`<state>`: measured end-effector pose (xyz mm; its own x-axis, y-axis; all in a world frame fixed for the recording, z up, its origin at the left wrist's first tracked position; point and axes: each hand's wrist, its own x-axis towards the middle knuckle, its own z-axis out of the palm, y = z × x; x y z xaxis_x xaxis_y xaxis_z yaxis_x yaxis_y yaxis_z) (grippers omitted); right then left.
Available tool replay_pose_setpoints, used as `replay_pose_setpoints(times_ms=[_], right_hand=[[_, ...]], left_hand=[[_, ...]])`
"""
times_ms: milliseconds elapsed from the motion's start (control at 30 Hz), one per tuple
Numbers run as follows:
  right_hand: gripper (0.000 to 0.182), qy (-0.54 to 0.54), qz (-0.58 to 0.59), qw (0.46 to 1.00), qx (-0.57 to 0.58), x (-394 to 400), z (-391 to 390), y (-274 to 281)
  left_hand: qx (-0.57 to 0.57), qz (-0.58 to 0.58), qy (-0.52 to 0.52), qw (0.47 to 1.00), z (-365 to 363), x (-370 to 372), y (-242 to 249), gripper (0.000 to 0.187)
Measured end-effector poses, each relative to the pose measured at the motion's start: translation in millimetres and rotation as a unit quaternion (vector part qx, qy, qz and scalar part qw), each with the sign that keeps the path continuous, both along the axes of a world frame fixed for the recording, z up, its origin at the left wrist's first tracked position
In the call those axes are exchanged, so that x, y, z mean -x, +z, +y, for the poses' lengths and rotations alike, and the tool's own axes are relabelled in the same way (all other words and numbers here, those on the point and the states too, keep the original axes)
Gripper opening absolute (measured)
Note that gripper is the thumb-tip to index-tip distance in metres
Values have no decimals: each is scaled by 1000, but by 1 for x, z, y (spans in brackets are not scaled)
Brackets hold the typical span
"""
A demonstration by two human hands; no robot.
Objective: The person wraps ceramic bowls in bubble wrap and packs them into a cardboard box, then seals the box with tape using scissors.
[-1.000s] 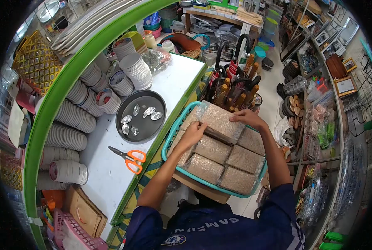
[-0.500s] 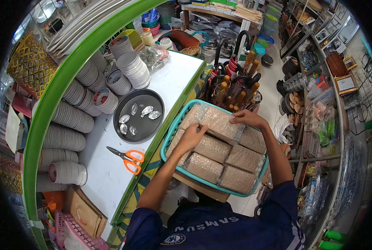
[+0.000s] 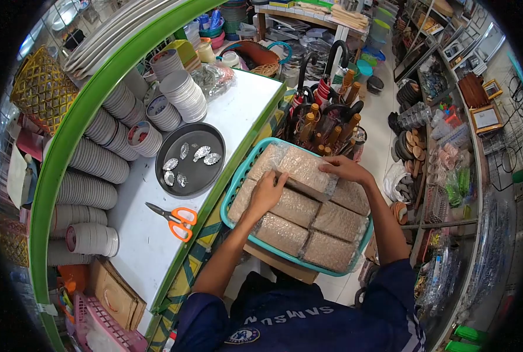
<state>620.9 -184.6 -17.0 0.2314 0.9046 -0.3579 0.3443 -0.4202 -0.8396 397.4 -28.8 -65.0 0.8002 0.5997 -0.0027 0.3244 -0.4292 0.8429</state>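
Several brown packages in bubble wrap fill a teal basket (image 3: 229, 205) in front of my body. One wrapped package (image 3: 301, 168) in the far row is slightly raised, its near side showing a dark edge. My left hand (image 3: 267, 192) grips its left end with fingers pressed together. At its right end my right hand (image 3: 345, 169) pinches the wrap near the corner. The other packages, such as the middle one (image 3: 297, 205), lie flat in rows beneath and beside it.
A white counter (image 3: 138, 234) at the left holds orange-handled scissors (image 3: 178, 220), a dark round pan (image 3: 200, 176) with foil pieces, and stacked bowls (image 3: 182, 97). Umbrellas (image 3: 332, 126) stand beyond the basket. Crowded shelves (image 3: 449, 176) line the right.
The view has shifted slightly, so the basket and counter items sit a little further left. Both hands keep their hold, and the package's near edge shows more.
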Motion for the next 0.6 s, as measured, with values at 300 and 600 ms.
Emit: replay_pose_setpoints(times_ms=[300, 600], right_hand=[[52, -22, -86, 994, -70, 11, -4, 2], [17, -254, -271, 874, -313, 85, 2, 36]], left_hand=[[83, 21, 15, 996, 0, 8, 8, 69], [52, -94, 69, 992, -7, 62, 29, 49]])
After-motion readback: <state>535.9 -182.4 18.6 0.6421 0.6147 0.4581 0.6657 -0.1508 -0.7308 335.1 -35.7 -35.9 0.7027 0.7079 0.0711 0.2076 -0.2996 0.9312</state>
